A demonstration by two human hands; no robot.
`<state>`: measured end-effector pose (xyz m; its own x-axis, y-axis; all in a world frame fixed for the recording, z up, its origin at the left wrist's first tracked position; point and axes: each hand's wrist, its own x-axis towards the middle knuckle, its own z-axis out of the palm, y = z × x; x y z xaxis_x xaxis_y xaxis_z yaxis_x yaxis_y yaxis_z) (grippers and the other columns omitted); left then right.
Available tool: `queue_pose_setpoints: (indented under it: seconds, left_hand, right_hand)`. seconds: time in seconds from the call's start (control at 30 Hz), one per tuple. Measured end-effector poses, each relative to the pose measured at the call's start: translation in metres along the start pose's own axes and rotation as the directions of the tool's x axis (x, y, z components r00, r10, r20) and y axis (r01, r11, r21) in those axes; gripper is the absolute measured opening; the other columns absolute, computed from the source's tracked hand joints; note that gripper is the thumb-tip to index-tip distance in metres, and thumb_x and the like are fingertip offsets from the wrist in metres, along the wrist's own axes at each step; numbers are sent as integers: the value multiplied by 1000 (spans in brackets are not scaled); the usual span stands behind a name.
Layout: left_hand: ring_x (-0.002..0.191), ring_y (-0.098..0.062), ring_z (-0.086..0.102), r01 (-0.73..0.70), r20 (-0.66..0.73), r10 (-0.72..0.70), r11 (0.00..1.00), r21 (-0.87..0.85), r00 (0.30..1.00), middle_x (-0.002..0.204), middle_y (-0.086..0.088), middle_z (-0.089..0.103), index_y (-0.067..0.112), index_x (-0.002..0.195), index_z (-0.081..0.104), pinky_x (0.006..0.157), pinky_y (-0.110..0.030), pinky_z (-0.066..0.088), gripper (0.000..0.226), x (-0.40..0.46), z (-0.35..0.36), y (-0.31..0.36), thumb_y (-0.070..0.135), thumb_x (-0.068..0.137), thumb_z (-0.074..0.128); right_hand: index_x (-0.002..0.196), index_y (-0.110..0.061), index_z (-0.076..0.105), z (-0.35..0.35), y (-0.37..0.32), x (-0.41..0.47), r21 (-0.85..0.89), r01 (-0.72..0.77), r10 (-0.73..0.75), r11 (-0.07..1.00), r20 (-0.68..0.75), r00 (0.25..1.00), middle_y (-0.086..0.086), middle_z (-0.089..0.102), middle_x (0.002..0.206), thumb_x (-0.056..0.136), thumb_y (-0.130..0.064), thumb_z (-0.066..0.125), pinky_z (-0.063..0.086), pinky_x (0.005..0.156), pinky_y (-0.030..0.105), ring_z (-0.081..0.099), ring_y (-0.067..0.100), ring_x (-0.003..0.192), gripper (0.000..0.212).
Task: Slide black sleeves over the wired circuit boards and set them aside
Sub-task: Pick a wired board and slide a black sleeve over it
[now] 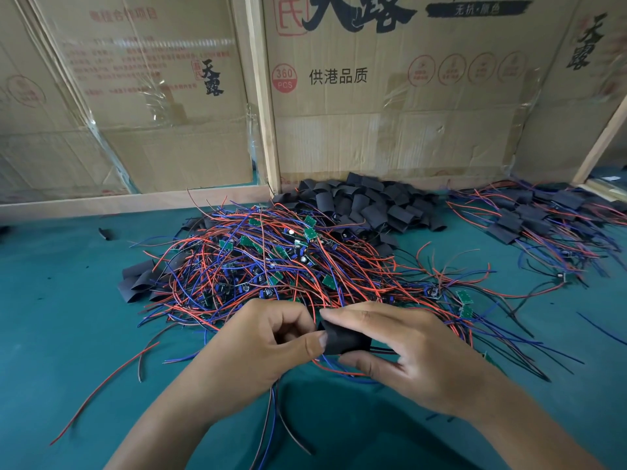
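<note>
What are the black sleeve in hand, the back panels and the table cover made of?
Black sleeve: matte, thin, pliable, probably heat-shrink plastic; it flattens and creases in both hands' grip.
Back panels: brown corrugated cardboard, printed, with glossy tape strips.
Table cover: teal, dull, looks like felt or rubber mat; unclear which.

- On the middle cardboard box (390, 130), large black brush characters "天路" are cut off by the top edge of the view.
- Below them, "供港品质" is printed in black on the same box.
- A red round badge (284, 78) on that box is marked "360 PCS".
- A red square seal with "氏" is seen at its upper left.
- On a dark banner at the top, "无抗·原色" can be read.
- The left cardboard box (163, 106) carries "天露" in black; its red lines of print are too faint to be read.
- The right cardboard panel (590, 96) bears "天露" in vertical black characters.
</note>
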<state>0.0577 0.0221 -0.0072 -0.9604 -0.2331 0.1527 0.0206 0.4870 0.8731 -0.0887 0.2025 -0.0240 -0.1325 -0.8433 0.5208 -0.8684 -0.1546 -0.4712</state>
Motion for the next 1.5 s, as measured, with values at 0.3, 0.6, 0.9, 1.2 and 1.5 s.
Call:
queue_pose_setpoints:
  seconds: [0.3, 0.6, 0.9, 1.2, 1.5]
  left_hand:
    - [54, -7, 30, -32, -87, 49, 981, 190, 995, 53, 11, 41, 28, 72, 58, 50, -21, 25, 24, 1, 3, -3, 51, 74, 62]
    - [52, -8, 31, 25, -89, -11, 987, 161, 996, 51, 10, 42, 26, 72, 59, 50, -22, 27, 21, 3, 5, -7, 46, 77, 66]
    - [47, -8, 32, 123, -34, -120, 989, 78, 992, 49, 8, 45, 24, 69, 61, 46, -20, 27, 25, 6, 1, -11, 16, 86, 77]
    - [52, -9, 39, 61, -7, -61, 998, -11, 998, 56, 7, 51, 20, 75, 64, 51, -19, 32, 19, 6, 1, -10, 33, 83, 75]
    - [113, 0, 53, 9, -392, 188, 894, 448, 900, 112, 26, 57, 36, 108, 59, 97, -22, 39, 25, 9, -1, -16, 47, 88, 69]
  right_hand:
    - [138, -13, 59, 3, 4, -1, -71, -6, 10, 997, 56, 998, -3, 64, 128, 99, -36, 59, 50, 96, 27, 62, 9, 114, 45]
    - [136, 0, 57, 25, 3, -1, -310, 60, -69, 949, -16, 998, 6, 67, 123, 95, -25, 58, 55, 86, 35, 66, 21, 108, 48]
    - [138, 3, 53, 27, 1, 1, -368, 103, -86, 924, 61, 994, 7, 66, 123, 97, -23, 57, 50, 92, 26, 64, 21, 105, 49]
    - [121, -4, 68, 40, 1, 2, -607, 17, -73, 794, -67, 995, -3, 72, 93, 79, -25, 73, 54, 60, 29, 68, 15, 75, 47]
    - [105, -5, 68, -34, 39, 26, -813, -211, 91, 543, -193, 977, 3, 66, 65, 88, -24, 69, 37, 36, 27, 64, 24, 48, 25]
